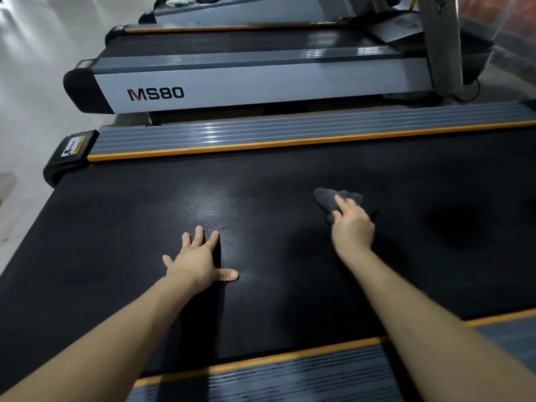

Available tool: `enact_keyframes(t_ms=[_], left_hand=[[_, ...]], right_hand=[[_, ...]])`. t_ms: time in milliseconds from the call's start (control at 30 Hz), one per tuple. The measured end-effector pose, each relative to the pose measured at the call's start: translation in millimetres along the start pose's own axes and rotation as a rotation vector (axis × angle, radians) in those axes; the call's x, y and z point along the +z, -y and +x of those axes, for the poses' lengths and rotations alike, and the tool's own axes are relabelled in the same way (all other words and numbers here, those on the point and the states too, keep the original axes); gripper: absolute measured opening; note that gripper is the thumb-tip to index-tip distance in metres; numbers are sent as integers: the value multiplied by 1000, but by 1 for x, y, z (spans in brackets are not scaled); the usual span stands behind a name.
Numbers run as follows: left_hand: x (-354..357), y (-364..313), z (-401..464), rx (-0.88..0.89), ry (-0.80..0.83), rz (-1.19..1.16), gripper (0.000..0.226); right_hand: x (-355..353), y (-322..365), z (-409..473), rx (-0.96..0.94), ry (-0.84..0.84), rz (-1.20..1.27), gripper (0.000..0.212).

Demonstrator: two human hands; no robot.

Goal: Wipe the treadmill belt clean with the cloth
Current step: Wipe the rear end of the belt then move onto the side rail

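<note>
wiping looks underway, not finished. the cloth (338,200), dark grey & bunched, sits on the treadmill belt (290,175) right of centre, abt mid-depth. right hand (352,227) is on its near part, fingers laid over the fabric and pressing it down; whether any finger curls under it, can't tell. left hand (200,258) is flat on the belt, fingers spread, thumb out to the right, holding nothing, prob just bracing.

progress: hard to read on black rubber. a paler, hazy patch shows on the belt just far of the left hand. could be dust, moisture or glare, can't tell which. no clear wiped/unwiped line. my guess: the belt's left part and the far right stretch are still to do, as is whatever runs out of frame.

edges & room: far side is bounded by an orange strip (290,143) w/ a ribbed grey side rail (261,132) beyond; near side has the same orange strip (261,365) & near rail (290,381). belt's left end drops at the black end cap (66,163). plenty of open belt left & right of the cloth for long strokes. a second treadmill marked ms80 (232,85) stands beyond the far rail, well apart.
</note>
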State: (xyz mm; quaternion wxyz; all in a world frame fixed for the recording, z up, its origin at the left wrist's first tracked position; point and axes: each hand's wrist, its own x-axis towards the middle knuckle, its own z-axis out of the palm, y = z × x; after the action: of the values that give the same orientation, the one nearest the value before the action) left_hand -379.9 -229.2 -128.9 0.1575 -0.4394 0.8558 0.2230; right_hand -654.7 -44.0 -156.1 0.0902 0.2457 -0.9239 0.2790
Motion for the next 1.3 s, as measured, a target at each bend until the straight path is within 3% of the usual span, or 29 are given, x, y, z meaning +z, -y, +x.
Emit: enact_keyframes(t_ms=[67,167,300,367,500,567,633,733,1000,1100,1300], left_hand=[[1,2,-1,-3,-9,-2,122],[3,3,1,3,-18,20,122],[1,1,0,-2,-11,25,123],[1,1,-2,2,-16,16,122],[4,2,-2,4,-18,10,121],[4,1,-2,8,-17,-1,120],[3,0,-4,10,-9,-9,119],[3,-1,-4,13,-7,-11,119],[3,2,-2,27,-8,6,120],[3,3,-2,26,-6,11,121],[9,5,2,31,-20,20,122]], right_hand=[[19,42,-27,-103,8,25,39],[46,106,-74,-391,161,111,42],[39,96,-76,-564,255,211,42],[23,57,-53,-539,190,127,43],[-1,1,-15,-95,89,110,42],[8,17,-20,-19,25,49,42],[22,52,-34,-151,17,31,42],[50,92,-47,-380,147,84,43],[108,154,48,-458,342,72,43],[99,148,35,-488,344,117,41],[73,105,-17,-771,368,190,42]])
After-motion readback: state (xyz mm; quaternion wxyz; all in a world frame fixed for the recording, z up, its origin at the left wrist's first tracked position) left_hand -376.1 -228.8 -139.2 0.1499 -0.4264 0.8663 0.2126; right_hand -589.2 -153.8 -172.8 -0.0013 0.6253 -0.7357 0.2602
